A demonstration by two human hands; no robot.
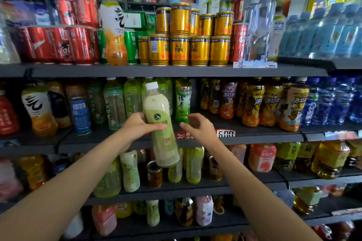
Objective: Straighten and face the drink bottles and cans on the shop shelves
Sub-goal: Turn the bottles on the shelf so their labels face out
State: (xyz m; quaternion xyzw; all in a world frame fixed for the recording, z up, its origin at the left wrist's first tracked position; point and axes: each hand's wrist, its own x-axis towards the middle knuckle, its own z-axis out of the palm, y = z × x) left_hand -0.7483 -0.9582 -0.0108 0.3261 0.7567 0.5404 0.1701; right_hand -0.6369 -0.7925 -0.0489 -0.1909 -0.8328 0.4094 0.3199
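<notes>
My left hand (140, 126) grips a pale green milky drink bottle (161, 139) with a white cap, held in the air in front of the second shelf (254, 139), tilted slightly with its cap to the upper left. My right hand (197, 129) hovers just right of the bottle with loosely curled fingers, apart from it and holding nothing. Behind the held bottle stand green tea bottles (183, 100) on the second shelf. Similar pale green bottles (130, 170) stand on the third shelf below.
The top shelf (176, 70) carries red cans (64, 45), gold cans (180, 50) stacked two high and clear bottles. Yellow iced tea bottles (270, 101) and blue bottles (329, 101) fill the second shelf's right. A small brown jar (154, 174) sits on the third shelf.
</notes>
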